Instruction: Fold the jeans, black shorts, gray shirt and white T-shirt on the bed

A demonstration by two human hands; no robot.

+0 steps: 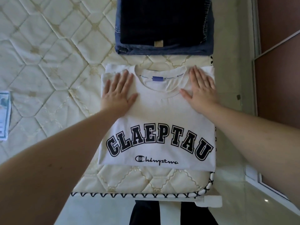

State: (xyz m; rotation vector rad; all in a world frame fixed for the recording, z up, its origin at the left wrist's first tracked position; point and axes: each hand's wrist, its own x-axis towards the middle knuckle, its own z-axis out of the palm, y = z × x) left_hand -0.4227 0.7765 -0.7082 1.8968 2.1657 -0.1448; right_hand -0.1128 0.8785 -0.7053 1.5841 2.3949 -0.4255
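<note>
A white T-shirt (pixel 156 117) with dark arched lettering lies folded into a rectangle near the mattress corner, collar facing away from me. My left hand (pixel 119 90) presses flat on its left shoulder, fingers straight. My right hand (pixel 200 90) presses flat on its right shoulder. Beyond the shirt, folded black shorts (pixel 159 20) lie stacked on folded blue jeans (pixel 208 46). No gray shirt shows in this view.
The cream quilted mattress (pixel 53 59) spreads to the left; its corner edge (pixel 209 181) lies close to me on the right. A paper label (pixel 4 114) lies at the far left. Pale tiled floor and a brown wardrobe door (pixel 279 62) border the right side.
</note>
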